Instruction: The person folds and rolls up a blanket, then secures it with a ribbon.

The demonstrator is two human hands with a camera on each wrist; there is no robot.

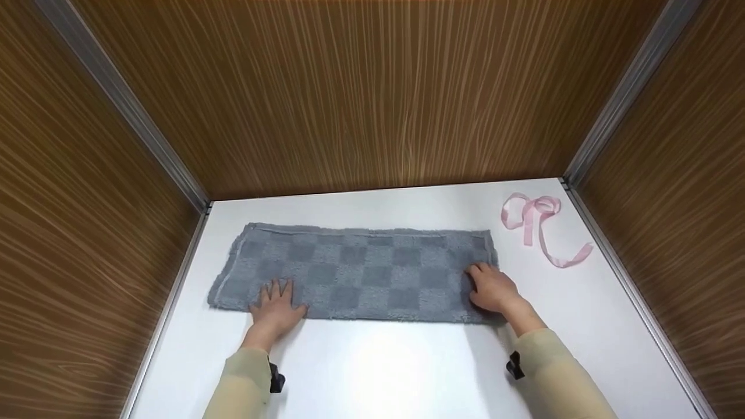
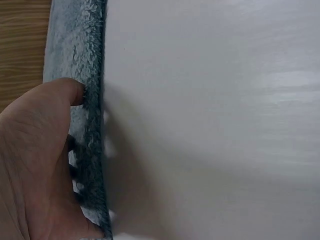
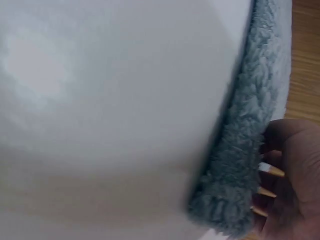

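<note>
A grey-blue checkered plush towel [image 1: 355,273] lies spread as a long rectangle on the white table. My left hand [image 1: 276,313] rests on its near edge toward the left end, fingers spread apart. In the left wrist view the thumb of that hand [image 2: 37,160] touches the fluffy edge of the towel [image 2: 90,125]. At the right end, my right hand [image 1: 493,290] lies on the towel with fingers slightly bent. The right wrist view shows this hand [image 3: 302,172] beside the thick, rounded near edge of the towel [image 3: 235,155], its fingertips partly hidden.
A pink ribbon [image 1: 528,221] lies loosely looped at the back right of the white table [image 1: 384,366]. Wood-grain panels [image 1: 378,99] stand behind and on both sides, with metal strips [image 1: 605,99] at the corners.
</note>
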